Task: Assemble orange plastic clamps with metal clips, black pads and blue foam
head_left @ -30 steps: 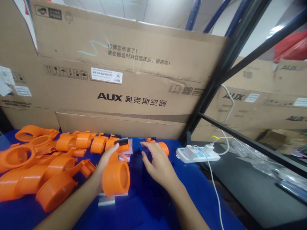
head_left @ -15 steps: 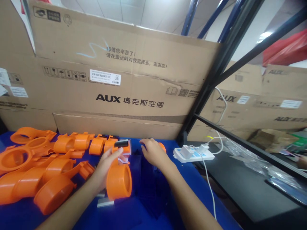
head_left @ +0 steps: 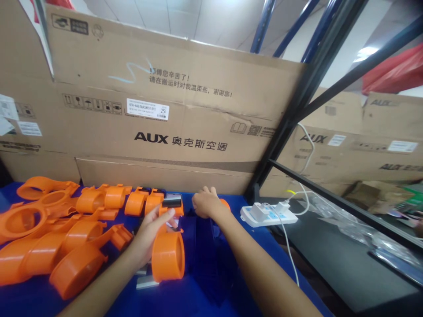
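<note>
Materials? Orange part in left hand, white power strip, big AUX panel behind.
Orange part: probably molded plastic, semi-gloss; smooth, uniform color, soft highlights.
Power strip: likely hard plastic, smooth; gloss unclear at this sharpness.
AUX panel: looks like cardboard, matte; brown, creased, printed directly on the surface.

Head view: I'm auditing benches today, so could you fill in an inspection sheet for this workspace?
Surface: blue table, largely covered on the left.
Job's things: held orange part with black piece at its far end; other orange parts, mostly left.
Clutter: pale flat piece near the held orange part.
Hands: left hand grips the held orange part; right hand near the table's back, grasp unclear.
Cables: white cables by power strip, right side.
Surroundings: cardboard behind, black frame right.
</note>
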A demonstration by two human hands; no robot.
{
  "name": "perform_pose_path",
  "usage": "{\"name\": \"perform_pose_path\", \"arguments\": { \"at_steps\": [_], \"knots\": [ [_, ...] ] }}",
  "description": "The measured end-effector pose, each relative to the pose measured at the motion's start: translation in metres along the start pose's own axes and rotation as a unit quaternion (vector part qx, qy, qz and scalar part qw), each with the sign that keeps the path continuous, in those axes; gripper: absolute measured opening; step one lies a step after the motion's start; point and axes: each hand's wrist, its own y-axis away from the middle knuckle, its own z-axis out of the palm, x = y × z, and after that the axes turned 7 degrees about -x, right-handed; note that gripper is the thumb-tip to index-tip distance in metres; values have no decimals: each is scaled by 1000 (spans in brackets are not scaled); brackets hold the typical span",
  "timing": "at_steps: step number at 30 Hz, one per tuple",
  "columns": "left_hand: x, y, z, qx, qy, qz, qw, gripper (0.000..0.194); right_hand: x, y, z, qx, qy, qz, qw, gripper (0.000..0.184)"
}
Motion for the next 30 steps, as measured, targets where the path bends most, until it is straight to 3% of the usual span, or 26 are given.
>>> {"name": "perform_pose_path", "arguments": {
  "at_steps": [4,9,13,16,19,22,30],
  "knots": [
    [0,1,0,-17,1,9,1000,32,13,20,-15,43,-36,-18,998,11],
    [0,0,1,-17,0,6,1000,39,16,60,-17,150,-118,-64,979,25],
    [-3,-2,-1,-16,-3,2,1000,42,3,79,5,239,-361,-182,883,14],
    [-5,-1,-2,-20,-18,6,1000,45,-6,83,20,290,-440,-216,822,9],
    [-5,1,0,-27,-45,7,999,46,-13,82,28,334,-478,-204,787,9],
    [-3,5,4,-37,-59,2,998,41,-18,81,32,370,-489,-176,770,11],
    [-7,4,3,-20,-65,1,998,46,-17,86,36,398,-479,-142,770,8]
  ]
}}
